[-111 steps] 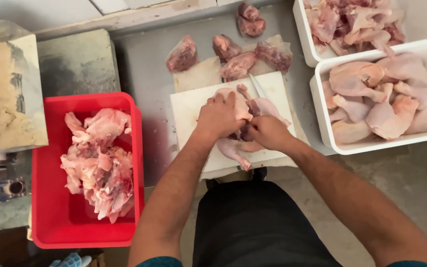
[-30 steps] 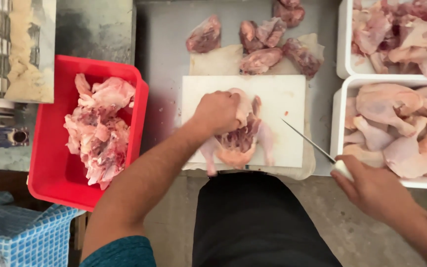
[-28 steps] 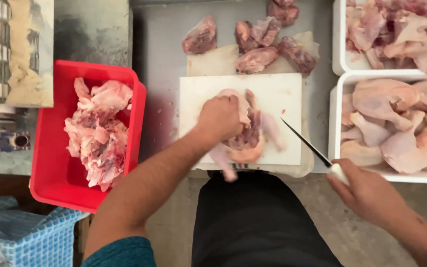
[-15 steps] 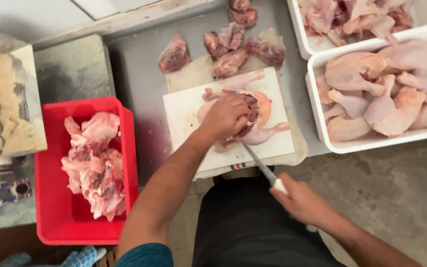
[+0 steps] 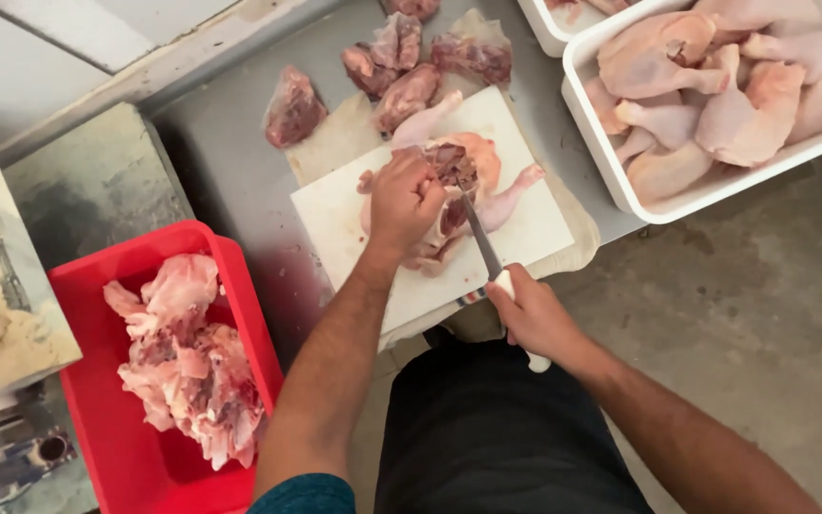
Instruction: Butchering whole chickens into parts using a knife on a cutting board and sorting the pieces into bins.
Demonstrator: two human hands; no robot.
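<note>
Left hand (image 5: pixel 409 198) clamped down on a raw chicken (image 5: pixel 468 190), fingers curled over its opened middle, pinning it to the white cutting board (image 5: pixel 373 228). Right hand (image 5: pixel 533 319) wrapped tight around the pale handle of a knife (image 5: pixel 482 243), blade running forward from the fist and up into the chicken just beside the left fingertips. Chicken lying spread open under both hands, one leg poking out to the right past the blade, another angled up beyond the left hand.

Beyond the left hand, dark meat pieces (image 5: pixel 401 67) scattered on the grey table (image 5: pixel 230 162), past the far edge of the board. Far off to the right of the right hand, a white tub (image 5: pixel 620 190) packed with whole pale birds. Left of the left forearm, a red crate (image 5: pixel 116 286) holding a heap of trimmed carcasses (image 5: pixel 187 362). Bare concrete floor (image 5: pixel 753 314) beneath the right arm.
</note>
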